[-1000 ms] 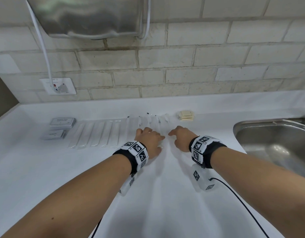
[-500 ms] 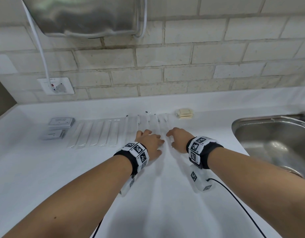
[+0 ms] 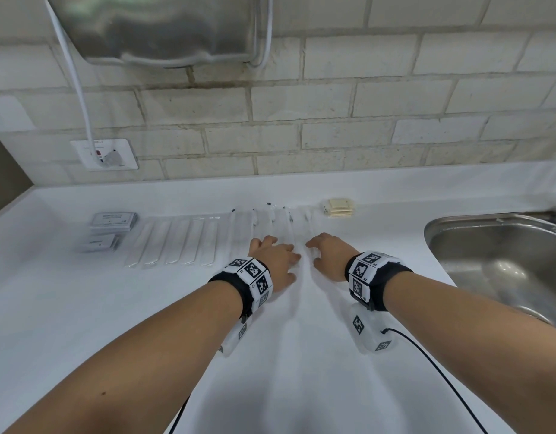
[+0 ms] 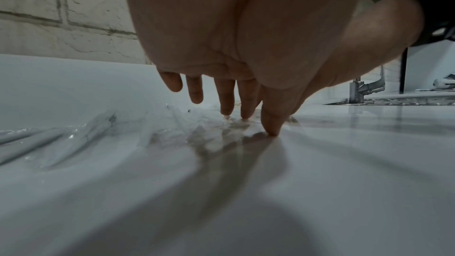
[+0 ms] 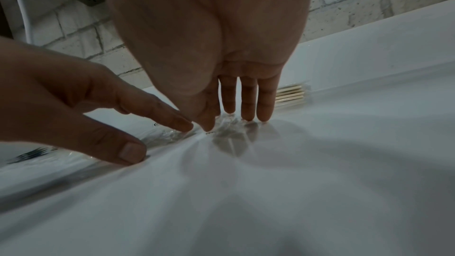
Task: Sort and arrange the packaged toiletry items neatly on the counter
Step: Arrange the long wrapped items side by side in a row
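Head view: our left hand (image 3: 275, 261) and right hand (image 3: 328, 256) press flat-fingered on slippery clear packets (image 3: 283, 223), gripping nothing; we could skew the row.

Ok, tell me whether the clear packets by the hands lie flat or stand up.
Flat: the clear packets lie side by side on the counter.

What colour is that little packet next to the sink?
The little packet is pale cream-yellow, clearest in the head view.
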{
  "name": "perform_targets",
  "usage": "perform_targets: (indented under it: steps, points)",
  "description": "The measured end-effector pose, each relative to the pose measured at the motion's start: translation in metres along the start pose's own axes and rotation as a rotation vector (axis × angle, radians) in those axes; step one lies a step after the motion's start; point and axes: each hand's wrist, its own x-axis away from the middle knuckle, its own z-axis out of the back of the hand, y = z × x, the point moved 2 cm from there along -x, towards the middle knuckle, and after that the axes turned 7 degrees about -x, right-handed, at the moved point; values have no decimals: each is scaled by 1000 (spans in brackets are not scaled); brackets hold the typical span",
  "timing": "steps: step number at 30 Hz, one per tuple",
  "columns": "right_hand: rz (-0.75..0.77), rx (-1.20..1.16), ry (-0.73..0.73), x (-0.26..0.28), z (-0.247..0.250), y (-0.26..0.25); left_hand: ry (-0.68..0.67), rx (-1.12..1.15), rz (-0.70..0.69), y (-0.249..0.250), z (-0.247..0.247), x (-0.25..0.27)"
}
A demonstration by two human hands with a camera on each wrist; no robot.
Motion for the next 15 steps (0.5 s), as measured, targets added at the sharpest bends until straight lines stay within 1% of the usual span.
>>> perform_targets:
  steps: [9,15]
  points:
    - [9,1,-4,3,0,-4,-3,23,2,1,3,0]
    - [26,-35,18,7,1,-6,55,60,12,0,1,3]
